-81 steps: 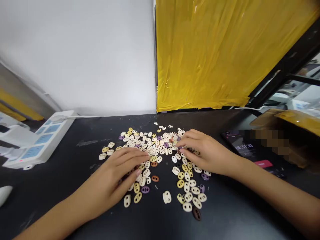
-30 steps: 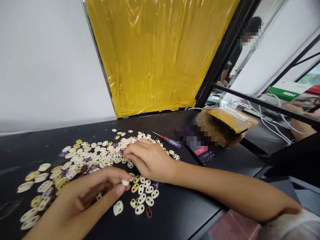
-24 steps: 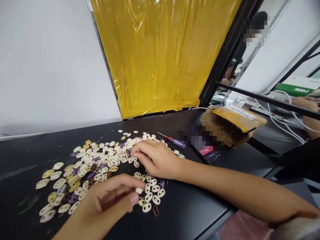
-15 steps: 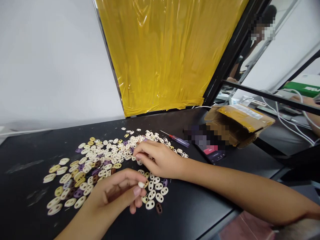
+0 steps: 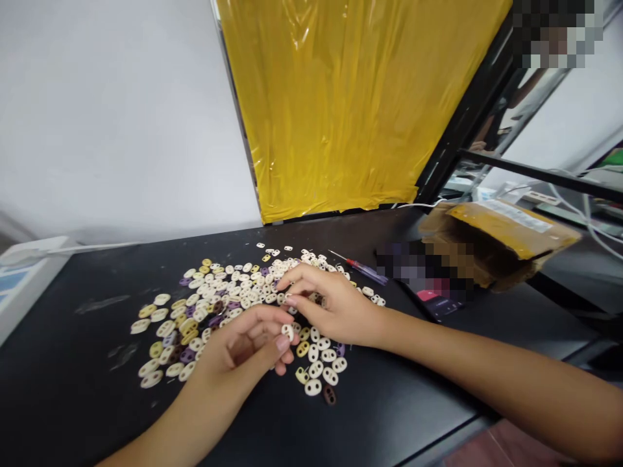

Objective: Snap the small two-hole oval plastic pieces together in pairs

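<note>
Left hand (image 5: pixel 248 342) sits low over the near edge of the pile, fingers curled, and it pinches one white button (image 5: pixel 288 332) between thumb and fingertips, lifted just clear of the table (image 5: pixel 399 415). Right hand (image 5: pixel 335 305) lies palm down just beyond it, knuckles up, fingertips (image 5: pixel 287 285) pressed in among the buttons (image 5: pixel 214 305); whether it grips one I cannot tell, the fingers hide what is under them. Both hands are very close, the left thumb tip almost at the right hand's fingers.

Buttons spread wide over the black table: mostly white ovals with two holes, mixed with yellow, purple and a few brown ones. One loose row trails toward the near side, ending in a brown button (image 5: pixel 329 394) just below the right wrist. Scattered strays reach out to the left, well apart from the main heap.

Beyond the right hand lies a small screwdriver (image 5: pixel 360 266) with a red and blue handle, flat on the table. Further right sits an open cardboard box (image 5: pixel 506 233), its flap lifted. Yellow film (image 5: pixel 360 110) hangs behind the table, next to a white wall (image 5: pixel 121 117). At far left, a white power strip (image 5: pixel 19 279) pokes into view at the table's edge.
</note>
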The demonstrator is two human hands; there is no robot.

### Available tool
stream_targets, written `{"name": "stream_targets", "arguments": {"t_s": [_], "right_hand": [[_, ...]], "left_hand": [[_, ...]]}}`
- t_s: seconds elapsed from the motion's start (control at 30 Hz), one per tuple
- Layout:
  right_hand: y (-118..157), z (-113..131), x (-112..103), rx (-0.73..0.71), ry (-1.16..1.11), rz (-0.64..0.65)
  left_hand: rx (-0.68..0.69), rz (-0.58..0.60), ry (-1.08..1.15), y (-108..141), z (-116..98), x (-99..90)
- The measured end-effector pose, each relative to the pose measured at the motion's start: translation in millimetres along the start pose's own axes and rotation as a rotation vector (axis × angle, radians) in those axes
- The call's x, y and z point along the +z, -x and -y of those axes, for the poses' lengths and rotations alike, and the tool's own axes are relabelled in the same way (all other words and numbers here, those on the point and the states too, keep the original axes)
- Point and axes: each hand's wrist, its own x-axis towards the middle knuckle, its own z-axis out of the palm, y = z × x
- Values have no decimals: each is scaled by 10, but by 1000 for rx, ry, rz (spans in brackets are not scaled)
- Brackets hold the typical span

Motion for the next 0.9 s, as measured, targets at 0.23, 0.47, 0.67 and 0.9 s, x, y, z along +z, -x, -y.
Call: {"name": "stream_targets", "arguments": {"t_s": [0.23, 0.47, 0.67, 0.9], "right_hand": [[2, 58, 49, 175, -263, 44], [27, 74, -3, 155, -330, 98], [23, 112, -25, 150, -326, 162], [35, 124, -22, 186, -358, 175]], "left_hand": [[19, -43, -15, -1, -95, 35], [31, -69, -33, 14, -141, 54], [71, -89, -72, 19, -128, 35], [117, -73, -125, 34, -118, 20]]}}
